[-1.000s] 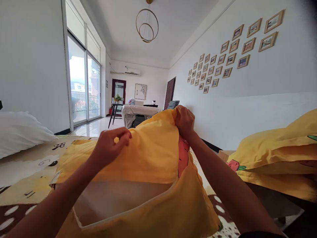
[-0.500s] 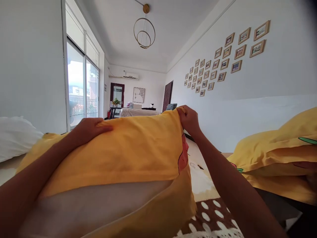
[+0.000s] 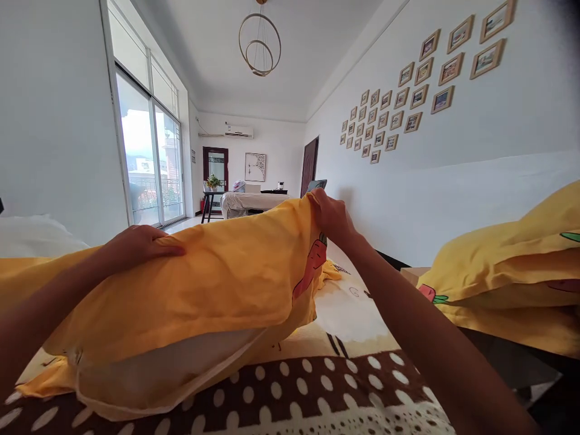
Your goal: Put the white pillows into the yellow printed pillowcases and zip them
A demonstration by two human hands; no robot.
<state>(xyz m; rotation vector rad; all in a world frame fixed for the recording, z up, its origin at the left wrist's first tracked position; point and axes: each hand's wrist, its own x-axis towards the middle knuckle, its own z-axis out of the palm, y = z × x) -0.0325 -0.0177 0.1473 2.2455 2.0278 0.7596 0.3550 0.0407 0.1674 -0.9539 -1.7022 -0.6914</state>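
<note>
Yellow pillowcase (image 3: 203, 278) stretched across the near middle, over a patterned blanket (image 3: 362, 314), its open edge facing the near side. Right hand (image 3: 333, 220) was closed in a fist on the pillowcase's raised upper right corner. Left hand (image 3: 147, 243) gripped the upper edge farther left, thumb on the near face, fingers over the top. Red carrot print (image 3: 312, 266) lay below the right hand. Something pale showed within the opening; pillow or lining, could not tell. Blanket's near band was brown with white spots. Yellow pillows (image 3: 507, 266) were stacked at right; white bundle (image 3: 36, 235) at left, beyond the left forearm. Covered table (image 3: 254, 202) stood at the far side.
</note>
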